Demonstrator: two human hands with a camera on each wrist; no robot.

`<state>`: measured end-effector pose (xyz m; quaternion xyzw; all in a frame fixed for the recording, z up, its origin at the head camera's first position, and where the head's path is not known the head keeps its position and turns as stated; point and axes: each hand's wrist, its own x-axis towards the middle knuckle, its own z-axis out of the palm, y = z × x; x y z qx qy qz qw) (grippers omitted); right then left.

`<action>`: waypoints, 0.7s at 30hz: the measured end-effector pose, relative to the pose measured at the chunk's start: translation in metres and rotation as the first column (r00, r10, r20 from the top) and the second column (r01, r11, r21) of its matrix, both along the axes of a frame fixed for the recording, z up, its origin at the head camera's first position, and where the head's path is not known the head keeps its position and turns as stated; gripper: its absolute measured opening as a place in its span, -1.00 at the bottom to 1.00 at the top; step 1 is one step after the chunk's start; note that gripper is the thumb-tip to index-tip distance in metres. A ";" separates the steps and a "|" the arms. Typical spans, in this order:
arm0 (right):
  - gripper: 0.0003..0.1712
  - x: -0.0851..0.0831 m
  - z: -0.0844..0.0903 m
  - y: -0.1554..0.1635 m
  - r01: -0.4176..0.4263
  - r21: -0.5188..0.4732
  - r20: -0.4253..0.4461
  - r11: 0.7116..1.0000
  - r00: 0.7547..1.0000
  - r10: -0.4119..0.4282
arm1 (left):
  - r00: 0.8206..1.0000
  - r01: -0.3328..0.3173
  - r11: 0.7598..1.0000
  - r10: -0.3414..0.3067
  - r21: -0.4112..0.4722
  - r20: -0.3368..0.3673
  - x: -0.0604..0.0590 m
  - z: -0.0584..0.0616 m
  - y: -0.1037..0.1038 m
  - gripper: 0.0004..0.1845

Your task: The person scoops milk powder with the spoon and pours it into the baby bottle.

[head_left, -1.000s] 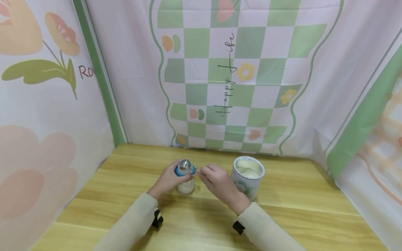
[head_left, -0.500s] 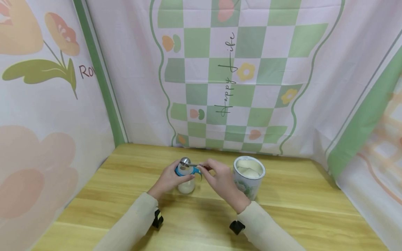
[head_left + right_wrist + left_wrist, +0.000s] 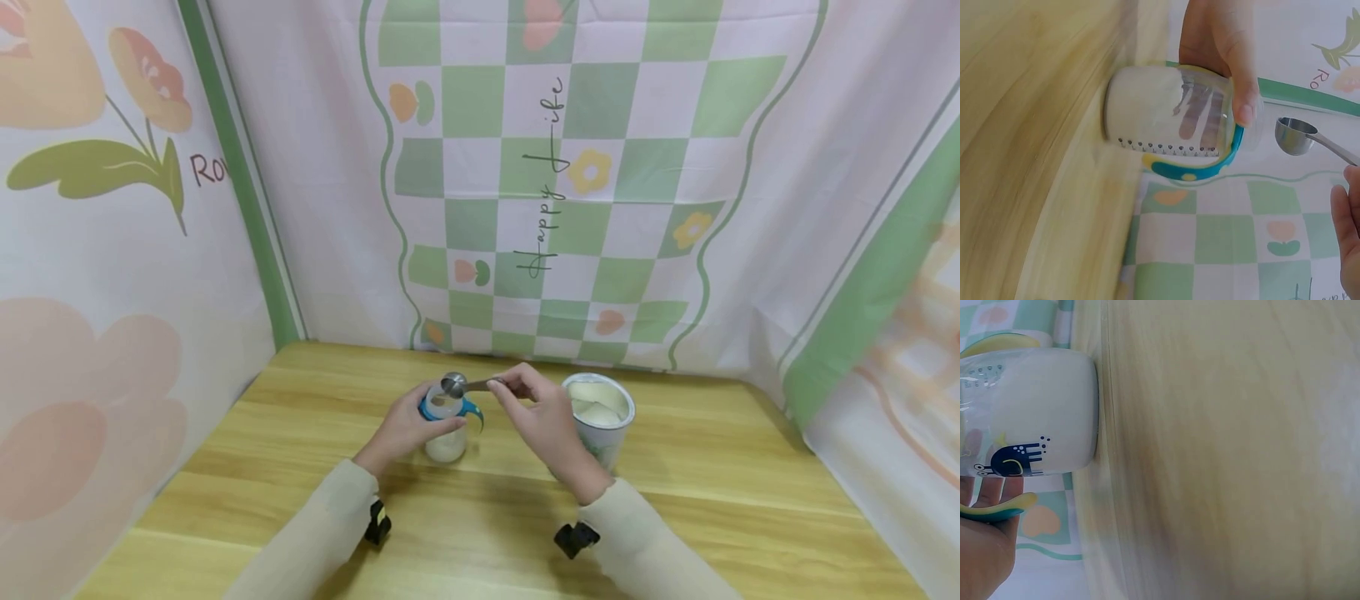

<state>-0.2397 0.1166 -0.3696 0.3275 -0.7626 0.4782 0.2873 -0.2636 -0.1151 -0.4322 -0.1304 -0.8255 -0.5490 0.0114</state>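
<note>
**Measuring spoon held level above the open baby bottle**

The left hand [image 3: 403,427] is closed around a clear baby bottle [image 3: 445,425] that stands upright on the wooden table [image 3: 720,492], near the middle of the far edge. Its long axis is vertical and the open mouth points up. The bottle has a blue collar with a curved blue and yellow handle, and its lower part is filled with white powder. In the left wrist view a dark blue snail drawing and a row of small dots, like a measuring scale, are printed on the side; no words can be read there.

The right hand [image 3: 546,421] pinches the handle of a metal measuring spoon [image 3: 465,385] between thumb and fingers. The spoon lies about level, its long axis along the far edge of the table, with the round bowl pointing left, just above the far rim of the bottle mouth. In the right wrist view the bowl looks shiny and without powder.

Just to the right of this hand stands an open round tin [image 3: 603,414] with white powder inside and a floral print on its wall. On the checked cloth backdrop [image 3: 600,167] behind the table, "happy life" is written in script, and "Ro" shows on the left panel.
</note>
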 end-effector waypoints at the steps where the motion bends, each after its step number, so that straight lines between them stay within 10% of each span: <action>1: -0.96 0.000 0.000 0.002 0.005 0.000 -0.006 1.000 1.000 -0.005 | 1.000 0.002 1.000 -0.002 0.001 -0.001 0.000 -0.001 0.000 -0.31; 21: -0.85 0.036 0.038 0.040 0.134 0.016 -0.073 0.991 0.988 -0.133 | 1.000 0.029 1.000 -0.029 0.009 0.010 -0.002 -0.002 -0.002 -0.19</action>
